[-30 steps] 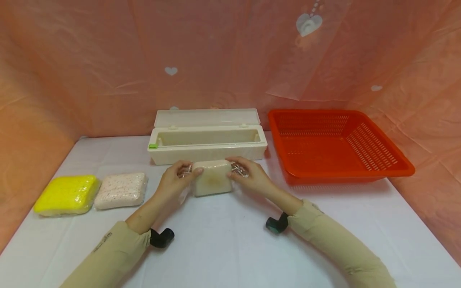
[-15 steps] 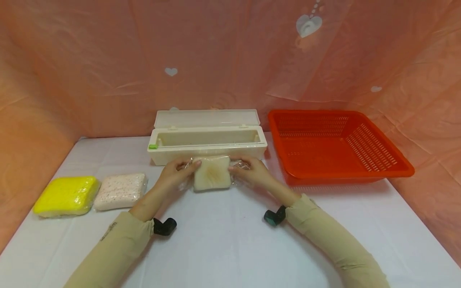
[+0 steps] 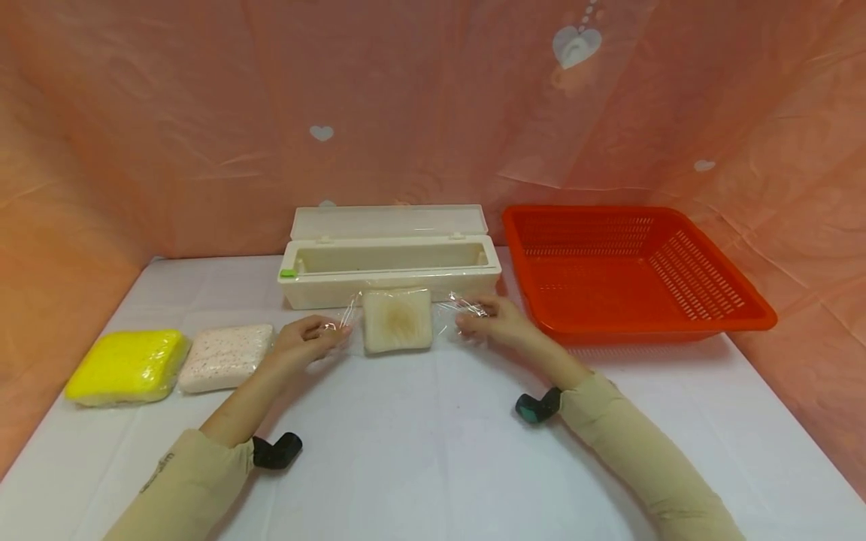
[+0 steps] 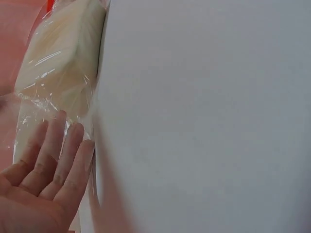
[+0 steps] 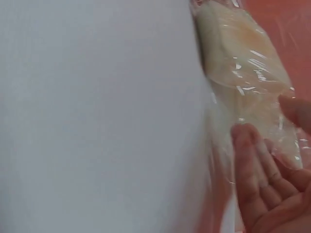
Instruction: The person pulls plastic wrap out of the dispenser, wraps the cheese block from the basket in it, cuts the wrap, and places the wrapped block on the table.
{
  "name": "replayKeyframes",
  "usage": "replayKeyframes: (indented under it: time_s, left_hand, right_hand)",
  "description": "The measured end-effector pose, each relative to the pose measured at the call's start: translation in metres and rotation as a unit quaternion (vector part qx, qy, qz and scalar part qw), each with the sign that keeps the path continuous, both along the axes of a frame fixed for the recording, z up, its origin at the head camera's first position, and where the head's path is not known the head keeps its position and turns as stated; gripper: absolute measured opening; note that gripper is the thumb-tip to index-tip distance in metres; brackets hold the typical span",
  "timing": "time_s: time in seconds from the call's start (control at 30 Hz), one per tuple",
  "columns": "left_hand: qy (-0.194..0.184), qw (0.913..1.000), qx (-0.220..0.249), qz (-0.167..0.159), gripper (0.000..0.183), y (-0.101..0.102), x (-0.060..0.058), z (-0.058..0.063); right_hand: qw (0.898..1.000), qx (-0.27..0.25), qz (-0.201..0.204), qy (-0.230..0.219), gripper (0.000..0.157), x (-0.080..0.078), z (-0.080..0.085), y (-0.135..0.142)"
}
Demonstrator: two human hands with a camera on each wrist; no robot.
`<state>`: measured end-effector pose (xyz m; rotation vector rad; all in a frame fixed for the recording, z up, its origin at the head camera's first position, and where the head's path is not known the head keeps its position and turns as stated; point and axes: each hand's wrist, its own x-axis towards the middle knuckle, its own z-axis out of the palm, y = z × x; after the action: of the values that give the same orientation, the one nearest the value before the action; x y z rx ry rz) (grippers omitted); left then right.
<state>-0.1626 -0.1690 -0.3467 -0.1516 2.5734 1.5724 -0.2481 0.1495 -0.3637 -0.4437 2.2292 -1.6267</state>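
Observation:
A thick, off-white bread-slice-shaped block (image 3: 397, 321) with a brownish centre sits before the cling film dispenser (image 3: 389, 288), covered in clear cling film (image 4: 41, 104). Loose film flaps stick out at both sides. My left hand (image 3: 307, 342) is at the left flap; in the left wrist view its fingers (image 4: 73, 141) are straight against the film. At the right flap is my right hand (image 3: 497, 323). In the right wrist view its thumb (image 5: 297, 112) stands apart from the nearly straight fingers (image 5: 245, 160), with film between them.
The dispenser's lid (image 3: 389, 221) stands raised, with a green slider (image 3: 289, 273) at its left front. A red basket (image 3: 639, 326) is at the back right. On the left lie a film-wrapped yellow block (image 3: 127, 364) and a speckled pale pink one (image 3: 226, 357).
Both hands have moved outward from the block's edges to the film flaps, which now spread to each side. The block has tipped back, showing more of its top face, and shifted slightly towards the dispenser.

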Motion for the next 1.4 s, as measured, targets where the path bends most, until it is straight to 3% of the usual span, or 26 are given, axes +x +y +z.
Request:
replayKeyframes:
  time_s: [0.13,0.33,0.57,0.77,0.93,1.03,1.1,1.23,1.3,1.4]
  left_hand:
    - [0.047,0.9988,0.015,0.003,0.031,-0.004,0.007,-0.004]
    - [0.080,0.9939,0.037,0.066,0.027,-0.002,0.010,-0.005]
    - [0.075,0.9894,0.048,0.115,0.028,0.002,0.005,-0.003]
    - [0.081,0.9867,-0.046,0.133,0.028,0.001,0.000,-0.002]
    - [0.092,0.9751,-0.155,0.129,0.029,0.000,-0.004,0.000]
    - [0.089,0.9702,-0.184,0.131,0.029,-0.001,-0.005,0.000]
    - [0.081,0.9720,-0.179,0.129,0.030,-0.002,-0.005,0.000]
    - [0.065,0.9780,-0.158,0.120,0.032,-0.003,-0.002,0.001]
    - [0.067,0.9770,-0.163,0.120,0.034,-0.004,0.000,0.002]
    - [0.099,0.9678,-0.189,0.134,0.034,-0.002,0.004,0.006]
  right_hand:
    - [1.000,-0.016,-0.008,-0.003,0.033,0.001,0.002,0.006]
    - [0.996,-0.069,-0.051,-0.003,0.030,0.004,0.000,0.003]
    - [0.988,-0.013,-0.150,0.032,0.030,0.002,-0.003,-0.006]
    - [0.986,0.003,-0.166,0.019,0.031,-0.002,-0.006,-0.008]
    - [0.985,-0.001,-0.168,-0.033,0.037,-0.005,-0.004,-0.009]
    - [0.985,0.019,-0.164,-0.047,0.039,-0.006,-0.002,-0.009]
    - [0.985,0.032,-0.164,-0.045,0.036,-0.003,0.001,-0.011]
    - [0.981,0.060,-0.182,0.035,0.034,0.012,0.009,-0.022]
    - [0.971,0.071,-0.199,0.107,0.041,0.023,0.014,-0.030]
    - [0.950,0.082,-0.207,0.217,0.052,0.034,0.018,-0.040]
